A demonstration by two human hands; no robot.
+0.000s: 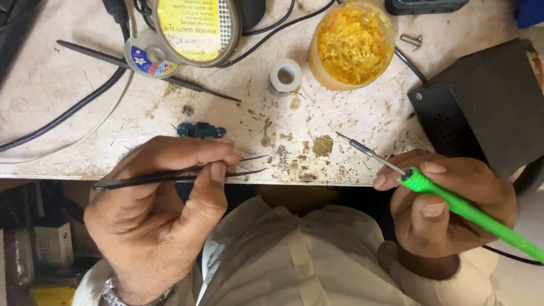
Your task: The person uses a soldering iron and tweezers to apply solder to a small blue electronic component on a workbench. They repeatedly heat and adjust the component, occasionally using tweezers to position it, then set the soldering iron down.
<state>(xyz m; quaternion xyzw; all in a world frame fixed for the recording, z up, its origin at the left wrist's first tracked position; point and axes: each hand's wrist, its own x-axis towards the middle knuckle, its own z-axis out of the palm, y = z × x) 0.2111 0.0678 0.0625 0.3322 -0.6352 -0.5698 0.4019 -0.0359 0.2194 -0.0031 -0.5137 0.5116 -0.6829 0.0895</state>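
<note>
My left hand point(161, 207) grips black tweezers point(170, 177) near the front edge of a stained white bench point(351, 113); their tips point right and hold nothing. Just beyond my fingers lies a small blue circuit board point(200, 130). My right hand point(447, 204) holds a soldering iron with a green handle point(470, 212); its metal tip point(354, 144) points up-left over the bench, touching nothing.
At the back stand a tub of yellow flux point(351, 45), a small solder spool point(284, 76), a round yellow-labelled tin point(190, 28) and a second pair of tweezers point(147, 71). A black box point(487, 102) sits at right. Black cables point(62, 113) cross the left.
</note>
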